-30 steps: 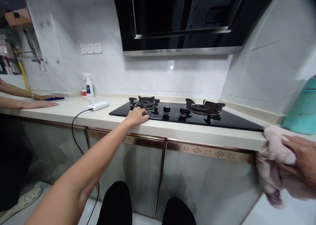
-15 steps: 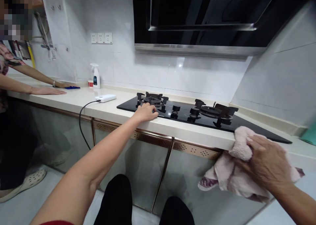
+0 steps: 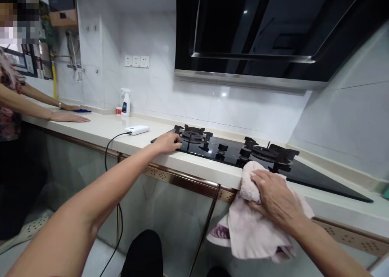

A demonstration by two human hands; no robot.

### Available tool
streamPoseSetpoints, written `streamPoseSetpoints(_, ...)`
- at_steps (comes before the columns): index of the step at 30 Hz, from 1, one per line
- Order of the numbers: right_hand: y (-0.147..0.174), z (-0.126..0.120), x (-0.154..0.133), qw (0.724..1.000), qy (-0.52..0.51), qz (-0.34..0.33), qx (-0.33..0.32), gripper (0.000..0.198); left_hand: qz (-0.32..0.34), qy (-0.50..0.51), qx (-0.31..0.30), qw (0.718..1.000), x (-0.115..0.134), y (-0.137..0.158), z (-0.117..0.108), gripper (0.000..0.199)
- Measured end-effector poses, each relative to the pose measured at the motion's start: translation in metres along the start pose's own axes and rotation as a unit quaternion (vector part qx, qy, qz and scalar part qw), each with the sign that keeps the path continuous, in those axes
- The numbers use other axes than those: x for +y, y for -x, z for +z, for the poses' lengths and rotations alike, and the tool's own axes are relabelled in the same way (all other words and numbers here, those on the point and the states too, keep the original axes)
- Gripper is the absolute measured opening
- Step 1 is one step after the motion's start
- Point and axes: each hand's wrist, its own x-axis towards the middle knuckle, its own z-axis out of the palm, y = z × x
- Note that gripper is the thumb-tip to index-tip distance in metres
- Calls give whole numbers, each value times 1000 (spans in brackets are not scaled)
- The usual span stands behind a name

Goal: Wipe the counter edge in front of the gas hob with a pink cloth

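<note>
My right hand [image 3: 275,194] grips a pale pink towel [image 3: 258,236] at the counter's front edge. Its bunched top presses on the edge before the cooktop's right burner, and the loose end hangs down over the cabinet front. My left hand [image 3: 167,142] rests on the front left corner of the black glass gas cooktop [image 3: 316,179], holding nothing; its fingers are bent and partly hidden. Close beyond it stands the left burner [image 3: 193,136]. Two black knobs, a left knob [image 3: 222,149] and a right knob [image 3: 244,153], sit between the burners.
A white power bank [image 3: 138,129] with a black cable [image 3: 106,155] lies left of the cooktop. Behind it stand a spray bottle [image 3: 125,103] and a small red-and-white tub [image 3: 118,110]. Another person's hands [image 3: 71,116] rest on the counter, near a blue cloth [image 3: 82,110]. A black range hood [image 3: 243,33] hangs above.
My right hand has moved left along the counter's front edge with the towel. My left hand has slid left, to the cooktop's corner. The view has tilted up slightly.
</note>
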Motion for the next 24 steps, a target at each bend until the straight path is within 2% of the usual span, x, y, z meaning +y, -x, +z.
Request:
streamPoseSetpoints(2,-6,0,-4,1000,-13,-8,-2,52,-10,3,-3,1000,-17,2,-2,30)
streamPoseSetpoints(5,-28,0,-21,999,-27,-28,-12,55,-5,3,-1,1000,-25,6,1,31)
streamPoseSetpoints(10,-83,6,-60,997,-53,-41,-35,57,-2,-14,0,1000,-29,12,0,37)
streamPoseSetpoints(14,-128,15,-92,995,-68,-52,-50,55,-7,4,-28,1000,-55,17,-10,39)
streamPoseSetpoints(17,-169,23,-124,993,-74,-70,-65,57,-5,67,-6,998,-73,21,-13,40)
streamPoseSetpoints(20,-211,30,-158,991,-78,-84,-71,58,-1,136,29,990,-78,24,-10,47)
streamPoseSetpoints(24,-253,38,-188,987,-105,-100,-63,50,-12,230,19,973,-80,25,-7,63)
